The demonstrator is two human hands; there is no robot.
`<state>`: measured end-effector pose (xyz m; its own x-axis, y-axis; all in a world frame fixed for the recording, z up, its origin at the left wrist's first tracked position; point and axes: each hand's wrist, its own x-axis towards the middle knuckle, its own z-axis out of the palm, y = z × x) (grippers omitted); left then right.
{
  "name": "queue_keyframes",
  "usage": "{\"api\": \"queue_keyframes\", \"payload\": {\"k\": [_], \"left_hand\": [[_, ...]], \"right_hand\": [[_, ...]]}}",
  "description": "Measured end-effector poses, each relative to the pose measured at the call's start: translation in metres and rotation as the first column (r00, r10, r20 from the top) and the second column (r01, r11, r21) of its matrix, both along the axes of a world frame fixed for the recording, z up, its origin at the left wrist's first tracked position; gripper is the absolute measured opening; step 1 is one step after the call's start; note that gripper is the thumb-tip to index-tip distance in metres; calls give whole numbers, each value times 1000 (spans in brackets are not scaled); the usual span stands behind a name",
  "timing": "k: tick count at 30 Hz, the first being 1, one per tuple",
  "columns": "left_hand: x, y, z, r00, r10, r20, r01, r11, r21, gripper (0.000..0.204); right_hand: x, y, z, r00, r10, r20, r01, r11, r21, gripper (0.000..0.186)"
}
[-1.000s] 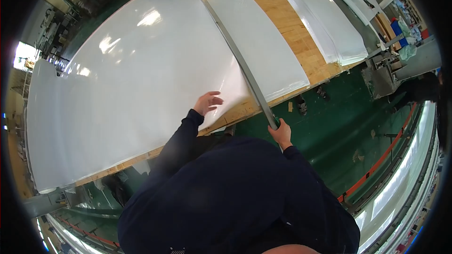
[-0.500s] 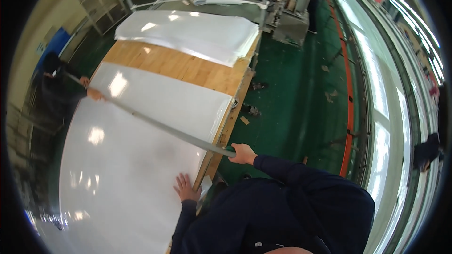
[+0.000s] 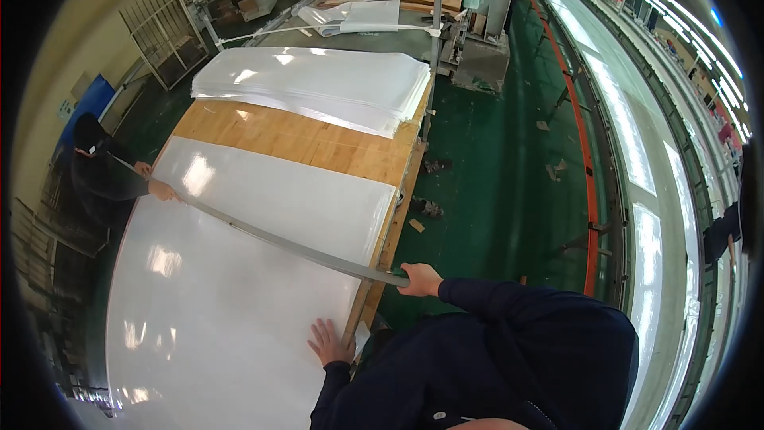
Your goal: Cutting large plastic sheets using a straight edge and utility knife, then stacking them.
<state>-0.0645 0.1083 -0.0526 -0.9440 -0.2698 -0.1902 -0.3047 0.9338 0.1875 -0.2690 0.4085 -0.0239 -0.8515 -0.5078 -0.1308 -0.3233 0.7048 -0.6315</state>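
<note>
A long grey bar (image 3: 298,249) lies slantwise across a glossy white sheet (image 3: 231,314) on the wooden table. My right hand (image 3: 420,279) is closed round the bar's near end, just past the table's right edge. My left hand (image 3: 329,342) rests flat on the sheet near that same edge, its fingers spread and nothing in it. At the far left a co-worker (image 3: 103,167) in dark clothes has both hands at the bar's other end.
Behind a strip of bare wooden tabletop (image 3: 294,131) lies a stack of white sheets (image 3: 318,84). A metal post (image 3: 437,12) stands at the table's far right corner. Green floor (image 3: 493,191) separates the table from a long line with an orange rail (image 3: 590,191).
The whole view has shifted, so the table, bar and hands sit lower in the picture. My right hand still grips the bar, and my left hand stays flat on the sheet.
</note>
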Motion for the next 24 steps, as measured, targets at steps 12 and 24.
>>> {"api": "queue_keyframes", "payload": {"k": [12,24], "left_hand": [[0,-2,1,1000,5,-8,-5,1000,25,97],[1,-2,3,1000,9,-29,-7,999,41,95]], "right_hand": [[0,-3,5,1000,-3,25,2,998,67,54],[1,-3,2,1000,-4,7,3,998,57,56]]}}
